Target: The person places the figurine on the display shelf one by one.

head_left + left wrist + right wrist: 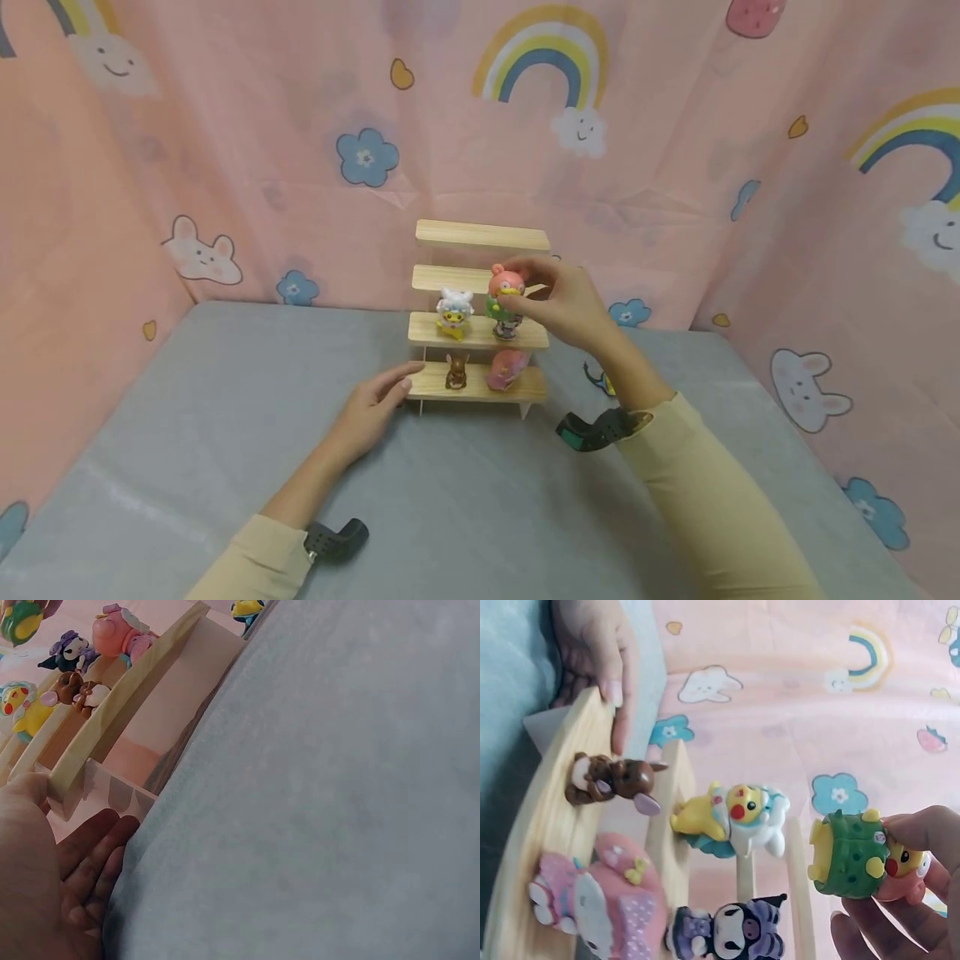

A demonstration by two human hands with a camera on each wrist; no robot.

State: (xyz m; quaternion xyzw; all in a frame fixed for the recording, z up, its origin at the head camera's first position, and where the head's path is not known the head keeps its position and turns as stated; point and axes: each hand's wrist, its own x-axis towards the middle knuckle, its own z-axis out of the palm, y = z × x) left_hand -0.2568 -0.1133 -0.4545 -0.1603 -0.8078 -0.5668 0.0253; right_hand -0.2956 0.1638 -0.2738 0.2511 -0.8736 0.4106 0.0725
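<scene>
My right hand (562,304) pinches a toy figure (851,853) with a pink hood, yellow face and green body. It is held up in front of the upper tiers of a wooden tiered display shelf (480,234). My left hand (372,408) holds the left end of the bottom plank, thumb and fingers either side of it. On that plank stand a brown long-eared figure (619,782) and a pink-hooded figure (619,896). One tier up are a yellow figure with a white headpiece (731,819) and a black-and-purple figure (727,930).
A small blue-and-yellow toy (602,381) lies on the grey cloth (472,508) right of the shelf, partly behind my right forearm. A pink patterned curtain (300,217) hangs behind and at both sides.
</scene>
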